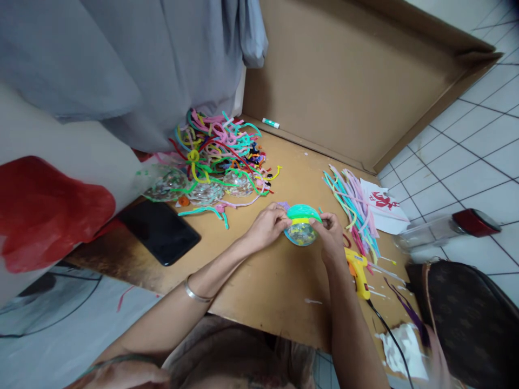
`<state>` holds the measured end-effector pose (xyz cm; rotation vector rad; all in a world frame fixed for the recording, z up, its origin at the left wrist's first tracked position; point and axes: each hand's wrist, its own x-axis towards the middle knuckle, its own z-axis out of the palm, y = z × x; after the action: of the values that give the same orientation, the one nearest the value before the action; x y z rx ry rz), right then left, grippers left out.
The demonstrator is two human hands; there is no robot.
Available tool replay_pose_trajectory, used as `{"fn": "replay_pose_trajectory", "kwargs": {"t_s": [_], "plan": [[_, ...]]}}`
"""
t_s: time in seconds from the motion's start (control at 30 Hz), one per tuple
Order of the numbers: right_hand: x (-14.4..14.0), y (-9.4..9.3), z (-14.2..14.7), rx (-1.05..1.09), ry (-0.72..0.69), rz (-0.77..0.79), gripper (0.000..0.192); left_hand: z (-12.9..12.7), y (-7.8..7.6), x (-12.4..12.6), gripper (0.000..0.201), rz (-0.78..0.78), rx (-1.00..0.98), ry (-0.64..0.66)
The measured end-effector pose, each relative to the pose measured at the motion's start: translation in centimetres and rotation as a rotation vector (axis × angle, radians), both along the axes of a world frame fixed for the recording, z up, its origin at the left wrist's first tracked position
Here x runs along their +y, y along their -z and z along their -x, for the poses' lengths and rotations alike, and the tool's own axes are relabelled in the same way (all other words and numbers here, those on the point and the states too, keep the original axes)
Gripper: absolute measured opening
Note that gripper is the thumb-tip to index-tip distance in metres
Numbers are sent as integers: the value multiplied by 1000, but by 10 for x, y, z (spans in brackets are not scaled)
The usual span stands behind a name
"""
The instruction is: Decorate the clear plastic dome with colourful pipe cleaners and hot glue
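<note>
Between my hands is a round clear plastic dome, its upper part covered with rows of green pipe cleaner. A yellow pipe cleaner runs across it along the lower edge of the green. My left hand pinches at the left end of the yellow strip, fingers closed. On the other side, my right hand is closed at its right end, the thumb pressing on the dome's rim. A yellow hot glue gun lies right of my right hand. Purple fuzz shows behind the dome.
A tangled pile of pipe cleaners and several clear domes lie back left, near a black phone. Loose pipe cleaners lie right, by a clear bottle and a brown bag. A cardboard wall stands behind.
</note>
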<state>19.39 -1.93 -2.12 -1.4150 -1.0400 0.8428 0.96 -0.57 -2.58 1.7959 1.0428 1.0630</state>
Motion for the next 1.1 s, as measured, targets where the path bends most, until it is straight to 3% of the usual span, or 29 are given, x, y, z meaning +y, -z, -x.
{"fn": "replay_pose_trajectory", "kwargs": {"t_s": [0.53, 0.83, 1.1], "plan": [[-1, -1, 1, 18, 14, -5, 44, 1, 0, -1, 24, -8, -22, 44], [-1, 0, 3, -4, 22, -7, 43, -5, 11, 3, 25, -15, 16, -13], [-1, 0, 1, 23, 35, -5, 42, -7, 11, -2, 28, -186, 62, 33]]}}
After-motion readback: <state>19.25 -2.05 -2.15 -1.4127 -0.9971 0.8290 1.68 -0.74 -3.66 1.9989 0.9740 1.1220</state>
